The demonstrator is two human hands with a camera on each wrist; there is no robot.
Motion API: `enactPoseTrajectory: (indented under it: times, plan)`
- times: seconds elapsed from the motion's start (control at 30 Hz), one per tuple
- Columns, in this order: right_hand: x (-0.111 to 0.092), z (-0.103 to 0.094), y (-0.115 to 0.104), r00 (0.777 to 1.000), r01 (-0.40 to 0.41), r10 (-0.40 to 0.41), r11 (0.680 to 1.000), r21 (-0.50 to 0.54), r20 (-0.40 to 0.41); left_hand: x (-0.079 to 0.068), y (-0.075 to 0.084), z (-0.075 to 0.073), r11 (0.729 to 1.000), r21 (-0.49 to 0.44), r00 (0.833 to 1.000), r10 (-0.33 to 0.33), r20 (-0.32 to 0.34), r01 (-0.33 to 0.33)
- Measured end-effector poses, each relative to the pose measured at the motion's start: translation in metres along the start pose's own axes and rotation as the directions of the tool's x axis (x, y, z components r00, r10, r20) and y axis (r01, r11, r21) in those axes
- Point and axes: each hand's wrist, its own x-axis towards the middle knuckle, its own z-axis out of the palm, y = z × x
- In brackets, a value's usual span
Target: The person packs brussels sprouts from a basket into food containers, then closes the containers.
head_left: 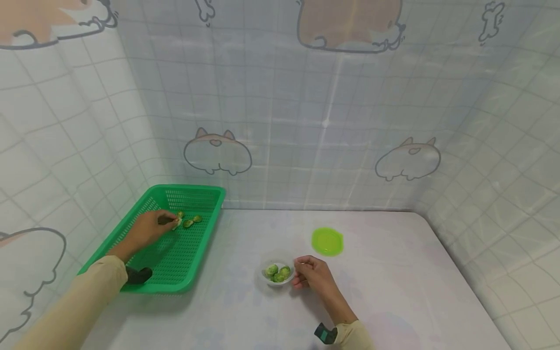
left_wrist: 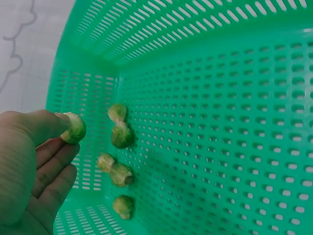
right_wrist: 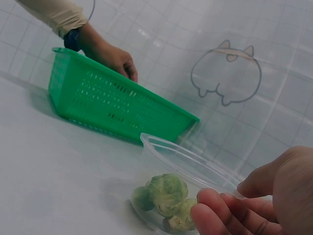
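Note:
Over the far end of the green basket [head_left: 183, 284], my left hand [head_left: 150, 227] pinches a Brussels sprout [left_wrist: 74, 129] between thumb and fingers. Below it, several more Brussels sprouts [left_wrist: 122, 135] lie on the perforated basket floor near one end wall. My right hand [head_left: 317, 278] pinches the rim of a small clear plastic bowl [right_wrist: 188, 165], thumb at the edge and fingers against the outer side. The bowl stands on the table with several green Brussels sprouts [right_wrist: 167, 194] in it.
A bright green round lid [head_left: 327, 241] lies flat on the white table [head_left: 393, 272], beyond the right hand. Tile-patterned sheeting [head_left: 280, 121] with cartoon dogs encloses the back and both sides. The basket stands at the left, against the sheeting.

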Motion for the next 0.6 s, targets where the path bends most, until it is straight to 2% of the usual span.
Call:
enactPoseTrajectory:
  times: [0.2, 0.4, 0.6]
  plan:
    - [0.001, 0.0, 0.003, 1.0, 0.005, -0.005, 1.0, -0.009, -0.005, 0.001, 0.009, -0.001, 1.0, -0.019, 1.0, -0.005, -0.014, 0.005]
    - [-0.002, 0.001, -0.003, 1.0, 0.008, -0.008, 1.0, -0.008, -0.002, 0.001, 0.019, -0.001, 1.0, -0.03, 1.0, -0.005, -0.024, 0.004]
    - [-0.003, 0.001, -0.004, 1.0, 0.005, -0.005, 1.0, -0.005, 0.004, 0.003, 0.032, 0.001, 0.999, -0.041, 0.998, 0.025, -0.049, -0.027]
